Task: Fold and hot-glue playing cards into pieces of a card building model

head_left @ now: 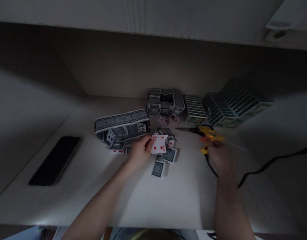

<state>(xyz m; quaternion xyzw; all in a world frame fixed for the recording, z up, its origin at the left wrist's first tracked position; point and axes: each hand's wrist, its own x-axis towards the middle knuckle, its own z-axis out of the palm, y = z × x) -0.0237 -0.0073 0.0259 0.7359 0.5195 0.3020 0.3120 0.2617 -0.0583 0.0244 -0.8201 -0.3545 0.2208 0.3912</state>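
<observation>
Between the thumb and fingers of my left hand (140, 150) is a playing card (158, 146), the four of diamonds, face up with a crease across it. My right hand (219, 155), slightly blurred, is closed round a yellow glue gun (210, 133) with a small orange light on its side. Under and beside the held card lie loose cut or folded card pieces (158, 169), mostly patterned backs up. To the left of them stands a long box-like structure made of cards (122, 120), open at its front.
Another card structure (165, 100) stands against the back wall, near stacked striped pieces (233, 103). Scissors (187, 129) lie partly behind the glue gun. A black phone (55, 161) rests at left. A black cord (268, 170) runs off right. A shelf (153, 20) overhangs the table.
</observation>
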